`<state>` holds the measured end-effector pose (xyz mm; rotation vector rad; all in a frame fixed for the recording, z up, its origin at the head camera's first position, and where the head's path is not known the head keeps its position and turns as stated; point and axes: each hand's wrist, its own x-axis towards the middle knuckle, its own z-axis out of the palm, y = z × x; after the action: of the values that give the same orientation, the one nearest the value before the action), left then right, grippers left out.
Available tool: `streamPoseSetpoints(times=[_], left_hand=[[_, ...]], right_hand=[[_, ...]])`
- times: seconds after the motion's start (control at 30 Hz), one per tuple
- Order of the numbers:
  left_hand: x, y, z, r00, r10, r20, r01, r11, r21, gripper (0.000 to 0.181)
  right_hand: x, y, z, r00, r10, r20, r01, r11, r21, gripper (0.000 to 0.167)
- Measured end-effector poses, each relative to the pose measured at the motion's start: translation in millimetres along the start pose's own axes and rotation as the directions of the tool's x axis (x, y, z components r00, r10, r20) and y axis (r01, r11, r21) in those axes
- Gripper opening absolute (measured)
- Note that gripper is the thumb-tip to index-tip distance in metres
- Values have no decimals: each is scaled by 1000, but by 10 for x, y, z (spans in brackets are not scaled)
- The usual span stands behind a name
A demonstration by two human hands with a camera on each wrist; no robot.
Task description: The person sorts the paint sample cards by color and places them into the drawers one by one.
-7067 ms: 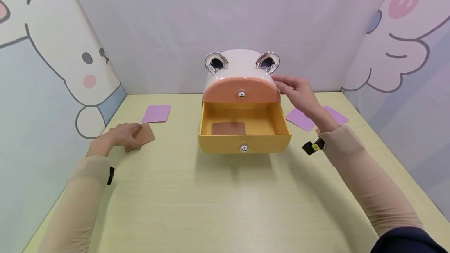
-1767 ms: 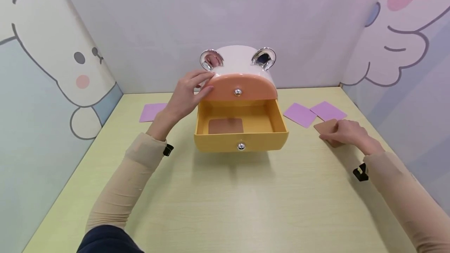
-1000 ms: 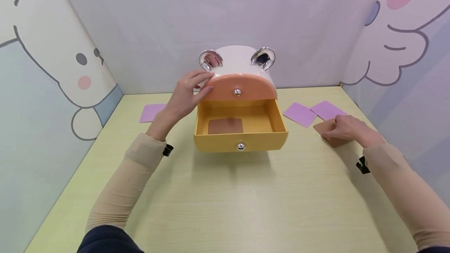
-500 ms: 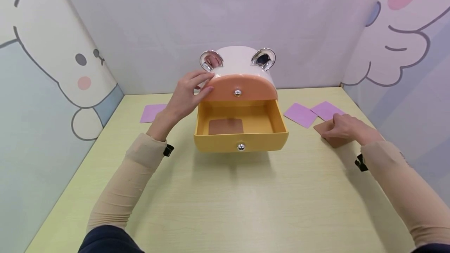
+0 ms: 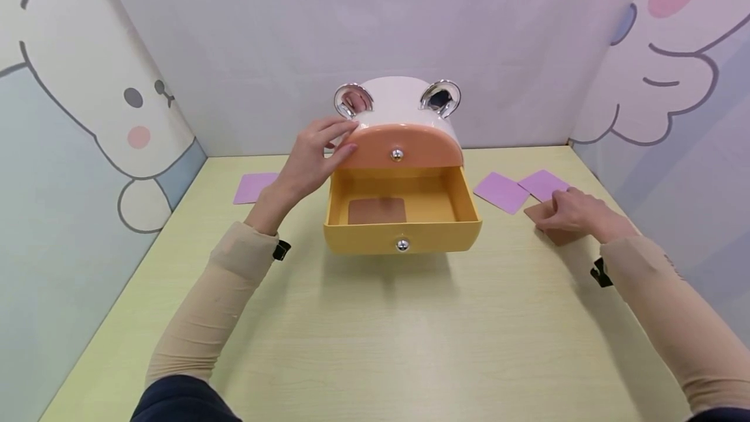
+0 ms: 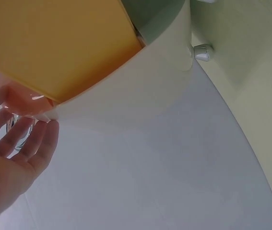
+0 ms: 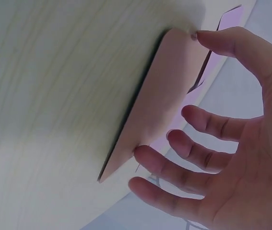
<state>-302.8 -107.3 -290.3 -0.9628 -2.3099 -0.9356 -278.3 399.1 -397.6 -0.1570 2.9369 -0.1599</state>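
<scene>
The left hand rests its fingers and thumb against the upper left front of a white cabinet with an orange upper drawer. Seen from the left wrist, its fingers are slightly bent and touch the shell's edge. Below, the yellow drawer stands pulled out, a brown card lying flat inside. At the right, the right hand pinches another brown card at the table surface. In the right wrist view, thumb and a finger touch opposite edges of this card.
Two pink cards lie behind the right hand. Another pink card is on the table's left side, partly behind the left forearm. Panels with cartoon animals flank the table, and a plain panel rises behind it.
Since the oldest frame, the left hand has gone from the left-side brown card to the cabinet, and the right hand from the cabinet to the right-side brown card. Over the last second both hands barely moved.
</scene>
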Motion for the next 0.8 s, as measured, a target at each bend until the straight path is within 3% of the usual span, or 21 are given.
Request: streamPoseSetpoints(times=[0.23,0.53,0.8], left_hand=[[13,6,18,1000,-3,6,3,1000,-6,36],[-17,6,-8,999,-31,13,31,1000,-1,37],[-2,11,-1,1000,-17,10,17,1000,-6,37]], right_hand=[[-35,58,-15,999,36,15,-36,999,5,62],[-58,154,-10,995,89,32,-92,993,73,83],[-44,128,-14,995,95,9,-95,994,54,80]])
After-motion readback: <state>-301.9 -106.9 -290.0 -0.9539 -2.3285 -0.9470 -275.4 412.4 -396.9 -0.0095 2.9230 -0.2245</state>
